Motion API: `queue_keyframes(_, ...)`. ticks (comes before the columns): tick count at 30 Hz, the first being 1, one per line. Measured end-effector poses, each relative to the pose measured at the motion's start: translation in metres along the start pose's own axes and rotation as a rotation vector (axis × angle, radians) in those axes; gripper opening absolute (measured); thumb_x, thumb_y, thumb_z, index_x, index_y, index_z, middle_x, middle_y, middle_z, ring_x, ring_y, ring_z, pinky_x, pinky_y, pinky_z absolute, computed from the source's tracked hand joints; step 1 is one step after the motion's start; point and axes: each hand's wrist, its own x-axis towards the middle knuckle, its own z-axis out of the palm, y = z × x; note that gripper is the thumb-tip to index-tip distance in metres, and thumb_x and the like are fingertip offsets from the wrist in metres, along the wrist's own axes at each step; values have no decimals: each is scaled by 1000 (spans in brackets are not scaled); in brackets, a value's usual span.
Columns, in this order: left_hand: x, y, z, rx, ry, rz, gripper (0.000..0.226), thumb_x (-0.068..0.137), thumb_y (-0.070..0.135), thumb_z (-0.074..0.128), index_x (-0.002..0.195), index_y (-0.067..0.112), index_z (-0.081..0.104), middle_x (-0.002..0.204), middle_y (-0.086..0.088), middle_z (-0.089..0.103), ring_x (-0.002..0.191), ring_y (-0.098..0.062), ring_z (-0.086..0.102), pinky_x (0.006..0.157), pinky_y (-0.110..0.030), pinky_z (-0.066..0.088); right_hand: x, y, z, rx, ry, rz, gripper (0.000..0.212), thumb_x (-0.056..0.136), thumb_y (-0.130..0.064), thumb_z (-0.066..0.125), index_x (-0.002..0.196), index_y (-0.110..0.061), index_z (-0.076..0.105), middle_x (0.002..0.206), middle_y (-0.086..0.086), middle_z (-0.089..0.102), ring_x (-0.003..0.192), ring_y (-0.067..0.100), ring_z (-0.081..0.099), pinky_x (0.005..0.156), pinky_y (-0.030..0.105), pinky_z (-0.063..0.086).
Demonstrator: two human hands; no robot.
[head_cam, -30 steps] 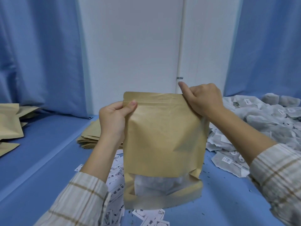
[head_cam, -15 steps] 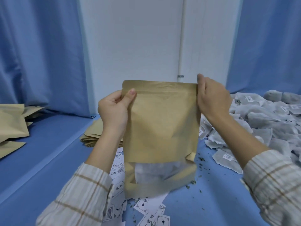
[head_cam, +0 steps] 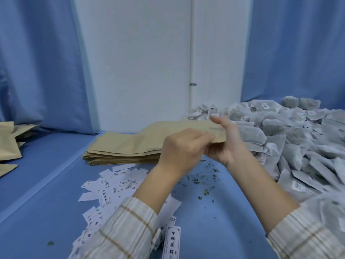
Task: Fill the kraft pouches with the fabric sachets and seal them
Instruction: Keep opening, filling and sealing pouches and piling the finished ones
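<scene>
A kraft pouch (head_cam: pixel 177 127) lies nearly flat in the air, just above the stack of empty kraft pouches (head_cam: pixel 121 150). My left hand (head_cam: pixel 183 148) grips its near edge with curled fingers. Right beside it, my right hand (head_cam: pixel 226 143) pinches the same edge, thumb on top. The pouch's window and contents are hidden from this angle. A big heap of grey fabric sachets (head_cam: pixel 283 139) covers the right side of the blue table (head_cam: pixel 46 193).
White printed labels (head_cam: pixel 113 191) are scattered in front of the stack and under my left sleeve. Loose green leaf bits (head_cam: pixel 203 179) lie below my hands. More kraft pouches (head_cam: pixel 8 144) sit at the far left. Blue curtains and a white wall stand behind.
The pouch was upright with one hand at each top corner. Now it is lowered and tipped flat, and both hands have come together on one edge.
</scene>
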Motion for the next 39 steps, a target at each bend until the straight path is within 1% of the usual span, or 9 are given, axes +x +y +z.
queue_keyframes(7, -53, -10, -25, 38, -75, -245, 32, 76, 11, 65, 106, 19, 72, 118, 0, 64, 112, -21, 55, 96, -31, 39, 4, 42, -17, 61, 99, -121, 22, 90, -12, 38, 98, -3, 56, 78, 15, 70, 67, 29, 67, 64, 40, 57)
queue_keyframes(10, -82, -15, -44, -40, 214, -806, 33, 82, 6, 57, 105, 28, 64, 111, 5, 59, 100, -5, 54, 89, -18, 42, 10, 62, -21, 77, 112, -133, 17, 89, -13, 40, 94, -10, 56, 71, 8, 72, 60, 24, 69, 59, 35, 57)
queue_keyframes(14, -95, -44, -61, -1009, 462, -1562, 15, 92, -2, 48, 99, 9, 55, 86, -9, 66, 74, -18, 66, 85, -34, 54, 21, 102, -11, 30, 161, -75, 15, 87, -16, 45, 86, -16, 59, 65, 1, 71, 53, 19, 68, 50, 28, 54)
queue_keyframes(22, -107, -146, -124, -1003, 602, -1408, 24, 99, 15, 37, 112, 16, 57, 88, 6, 70, 84, -9, 68, 69, -23, 55, 141, 210, 152, 145, -96, 159, 24, 90, -28, 45, 93, -9, 61, 79, 8, 70, 68, 25, 65, 64, 31, 52)
queue_keyframes(27, -134, -225, -165, -1022, 792, -1686, 41, 98, 49, 39, 104, 17, 64, 84, -10, 73, 92, -32, 69, 74, -42, 57, 218, 301, 244, -457, -64, 289, 103, 68, -84, 41, 143, -16, 26, 108, 0, 50, 111, 19, 51, 109, 41, 32)
queue_keyframes(30, -153, -242, -154, -1028, 728, -1759, 36, 101, 39, 39, 102, 11, 62, 70, -16, 71, 64, -27, 71, 51, -34, 57, 250, 328, 217, -480, 4, 269, 78, 82, -65, 46, 141, -16, 29, 94, 10, 61, 99, 21, 62, 103, 39, 39)
queue_keyframes(33, -165, -250, -121, -993, 634, -1849, 34, 103, 29, 37, 100, 5, 61, 75, -16, 70, 65, -24, 69, 58, -31, 58, 272, 327, 177, -621, 31, 137, 51, 90, -40, 50, 134, -15, 43, 74, 1, 55, 98, 24, 63, 102, 42, 39)
queue_keyframes(36, -169, -256, -92, -985, 546, -1883, 28, 100, 16, 39, 105, 0, 61, 100, -19, 66, 88, -28, 65, 84, -40, 53, 284, 307, 141, -834, 45, -39, 34, 89, -27, 51, 122, -19, 54, 95, 6, 64, 97, 24, 61, 96, 39, 45)
queue_keyframes(39, -170, -259, -70, -1012, 474, -1922, 29, 99, 14, 39, 85, 5, 62, 71, -10, 69, 59, -18, 67, 54, -27, 55, 290, 285, 107, -1191, 13, -269, 29, 90, -22, 49, 117, -18, 57, 117, 4, 60, 103, 17, 57, 86, 20, 39)
